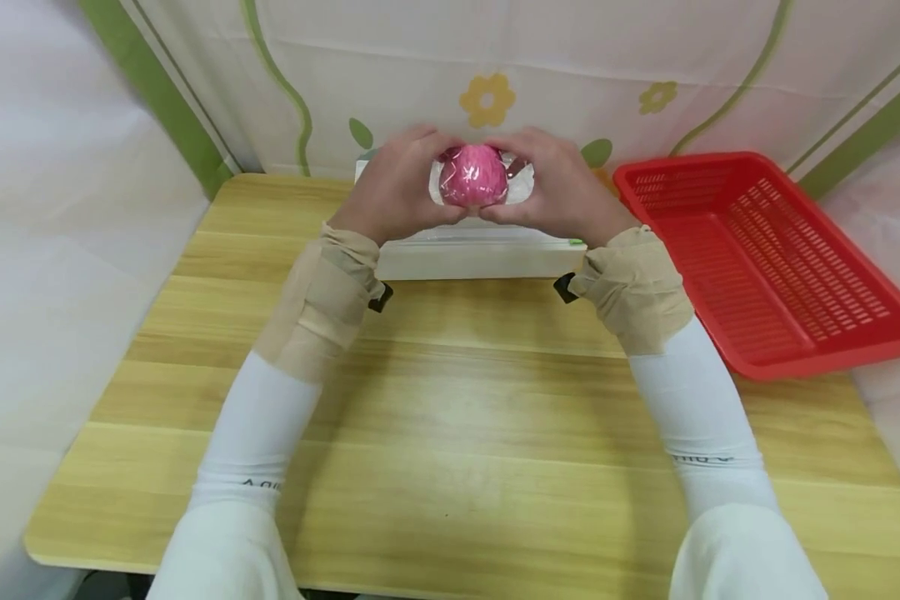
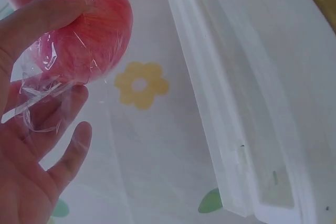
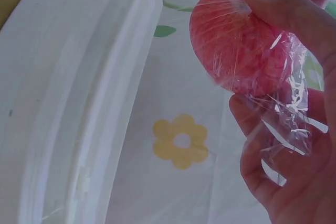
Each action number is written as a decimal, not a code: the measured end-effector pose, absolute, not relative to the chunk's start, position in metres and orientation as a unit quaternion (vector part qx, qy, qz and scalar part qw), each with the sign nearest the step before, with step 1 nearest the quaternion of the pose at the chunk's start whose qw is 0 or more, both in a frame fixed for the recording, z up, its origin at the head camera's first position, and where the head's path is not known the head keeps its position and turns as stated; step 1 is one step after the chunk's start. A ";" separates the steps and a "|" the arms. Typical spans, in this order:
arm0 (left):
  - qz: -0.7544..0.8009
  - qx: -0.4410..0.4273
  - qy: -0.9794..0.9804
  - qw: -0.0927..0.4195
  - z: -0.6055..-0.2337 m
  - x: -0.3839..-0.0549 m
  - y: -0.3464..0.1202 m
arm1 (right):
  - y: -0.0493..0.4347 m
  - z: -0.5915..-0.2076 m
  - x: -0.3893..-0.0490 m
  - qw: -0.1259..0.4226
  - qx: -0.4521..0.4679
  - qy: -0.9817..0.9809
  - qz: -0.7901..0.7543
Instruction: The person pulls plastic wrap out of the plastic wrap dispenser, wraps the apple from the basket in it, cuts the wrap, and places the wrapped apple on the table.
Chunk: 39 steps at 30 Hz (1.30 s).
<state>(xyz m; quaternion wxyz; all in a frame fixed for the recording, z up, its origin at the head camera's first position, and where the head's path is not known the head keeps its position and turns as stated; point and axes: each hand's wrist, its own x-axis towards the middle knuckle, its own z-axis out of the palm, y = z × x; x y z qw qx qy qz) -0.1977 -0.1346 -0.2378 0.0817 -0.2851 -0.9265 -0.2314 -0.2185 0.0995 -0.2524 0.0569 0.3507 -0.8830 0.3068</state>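
A red apple [image 1: 474, 177] wrapped in clear plastic film is held up over the far side of the table. My left hand [image 1: 399, 185] grips it from the left, thumb on the near side and fingers bent round behind. From the right, my right hand [image 1: 562, 190] holds it in the same way. Both thumbs press near the middle of the apple, close together. Loose, crinkled film [image 2: 44, 98] hangs beside the apple in the left wrist view, and more film [image 3: 294, 103] bunches against the right palm. Behind and below stands a long white box [image 1: 480, 260], partly hidden by the hands.
A red plastic basket [image 1: 750, 275] with slotted sides stands at the right of the wooden table [image 1: 457, 450]. A cloth with flowers [image 1: 487, 100] and leaves hangs right behind the table. White cloth [image 1: 67, 275] covers the left side.
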 end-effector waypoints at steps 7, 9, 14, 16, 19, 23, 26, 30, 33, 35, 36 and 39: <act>-0.237 -0.278 -0.928 0.070 -0.226 -0.204 -0.132 | 0.100 -0.241 -0.224 0.046 0.336 -0.886 0.316; -0.235 -0.276 -0.930 0.068 -0.222 -0.206 -0.131 | 0.100 -0.238 -0.226 0.043 0.330 -0.887 0.321; -0.231 -0.266 -0.933 0.065 -0.213 -0.211 -0.127 | 0.102 -0.231 -0.229 0.051 0.323 -0.890 0.318; -0.232 -0.264 -0.934 0.064 -0.210 -0.212 -0.125 | 0.104 -0.228 -0.230 0.052 0.321 -0.892 0.313; -0.235 -0.262 -0.934 0.066 -0.207 -0.214 -0.122 | 0.105 -0.224 -0.231 0.052 0.321 -0.893 0.310; -0.233 -0.261 -0.934 0.071 -0.203 -0.215 -0.120 | 0.107 -0.219 -0.233 0.060 0.327 -0.891 0.308; -0.227 -0.258 -0.936 0.072 -0.200 -0.216 -0.120 | 0.107 -0.216 -0.235 0.068 0.332 -0.889 0.307; -0.227 -0.253 -0.938 0.070 -0.197 -0.217 -0.119 | 0.107 -0.212 -0.236 0.076 0.342 -0.885 0.308; -0.230 -0.253 -0.937 0.073 -0.194 -0.218 -0.119 | 0.107 -0.209 -0.236 0.082 0.347 -0.882 0.307; -0.229 -0.255 -0.936 0.075 -0.192 -0.217 -0.119 | 0.108 -0.207 -0.235 0.082 0.344 -0.885 0.302; -0.228 -0.255 -0.937 0.075 -0.191 -0.216 -0.119 | 0.108 -0.205 -0.235 0.081 0.343 -0.886 0.300; -0.224 -0.252 -0.939 0.073 -0.186 -0.214 -0.119 | 0.109 -0.200 -0.233 0.077 0.335 -0.894 0.286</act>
